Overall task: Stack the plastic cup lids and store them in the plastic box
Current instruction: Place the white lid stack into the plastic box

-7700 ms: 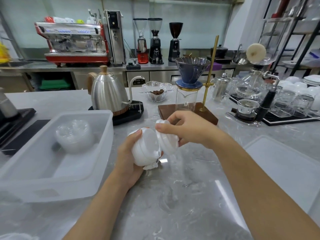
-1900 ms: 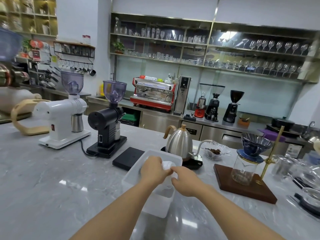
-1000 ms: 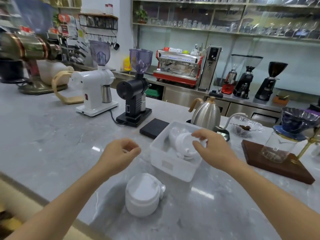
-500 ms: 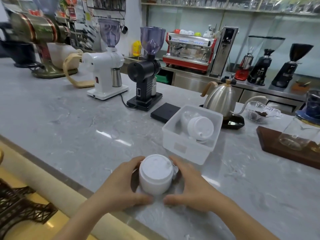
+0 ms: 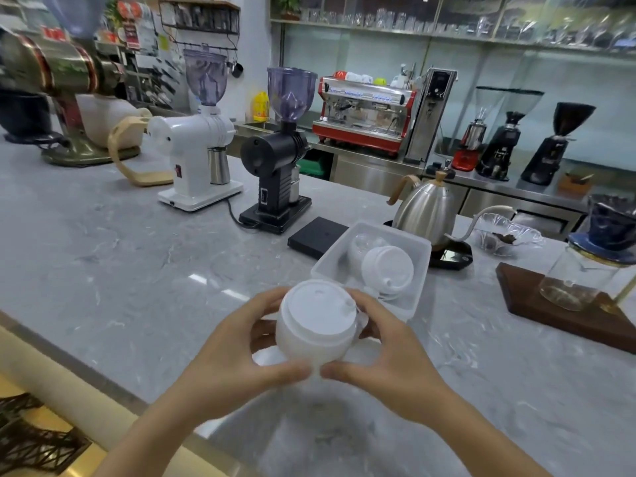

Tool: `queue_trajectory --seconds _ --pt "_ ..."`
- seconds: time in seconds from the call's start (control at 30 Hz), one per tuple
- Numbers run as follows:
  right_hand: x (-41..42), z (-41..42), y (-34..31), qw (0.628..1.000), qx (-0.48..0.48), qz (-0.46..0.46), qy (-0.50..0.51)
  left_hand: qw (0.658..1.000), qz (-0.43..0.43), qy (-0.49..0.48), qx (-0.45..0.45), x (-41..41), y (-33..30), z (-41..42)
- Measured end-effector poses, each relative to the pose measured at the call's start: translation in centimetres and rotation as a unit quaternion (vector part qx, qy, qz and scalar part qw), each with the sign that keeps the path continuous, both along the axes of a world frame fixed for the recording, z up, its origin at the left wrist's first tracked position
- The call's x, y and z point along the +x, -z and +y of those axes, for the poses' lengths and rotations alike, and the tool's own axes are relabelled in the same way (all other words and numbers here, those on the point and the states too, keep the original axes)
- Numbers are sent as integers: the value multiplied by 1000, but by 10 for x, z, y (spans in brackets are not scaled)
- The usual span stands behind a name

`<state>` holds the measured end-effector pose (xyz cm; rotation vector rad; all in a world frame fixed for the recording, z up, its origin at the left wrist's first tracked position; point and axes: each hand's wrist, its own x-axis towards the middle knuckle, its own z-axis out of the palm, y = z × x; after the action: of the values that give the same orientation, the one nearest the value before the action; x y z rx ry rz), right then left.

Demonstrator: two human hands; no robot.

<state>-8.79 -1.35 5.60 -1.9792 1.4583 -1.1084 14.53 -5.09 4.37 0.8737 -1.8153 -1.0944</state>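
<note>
Left hand [image 5: 237, 352]: grip closed around the left side of the white lid stack [image 5: 318, 321], thumb at the stack's near base, fingers curled behind.
Right hand [image 5: 389, 359]: grip closed around the right side of the same stack, thumb meeting the left thumb at the near base.
White lid stack: held between both hands close to the near edge of the worktop [image 5: 103, 270]; top lid faced up, spout toward the right. Whether its base touched the worktop could not be told.
Plastic box [image 5: 421, 270]: stood on the worktop just beyond the hands, toward the far edge.
Box contents: a second white lid stack [image 5: 389, 270] lay tilted inside; clear lids [image 5: 361, 244] sat behind it.
Neighbouring items: black scale [image 5: 316, 235] just left of the box; steel kettle [image 5: 425, 210] behind it.
</note>
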Motion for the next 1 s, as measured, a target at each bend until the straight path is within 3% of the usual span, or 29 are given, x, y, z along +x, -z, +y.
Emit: queue_trajectory --seconds 0.17,0.27,0.6,0.8,1.0 --pt "-11 -15 -42 996 -74 34 39 987 114 20 110 -33 -55 -25" --pt "-27 -35 -60 995 -63 36 62 982 112 24 153 -61 -76 -58" --pt "-94 -81 -68 976 150 -132 85 975 -79 60 200 -131 -88 -128" --pt "-98 -97 -63 977 189 -32 98 959 -200 90 178 -130 -91 -151" --pt "-99 -103 -48 975 160 74 137 919 -377 90 80 -133 -96 -161"
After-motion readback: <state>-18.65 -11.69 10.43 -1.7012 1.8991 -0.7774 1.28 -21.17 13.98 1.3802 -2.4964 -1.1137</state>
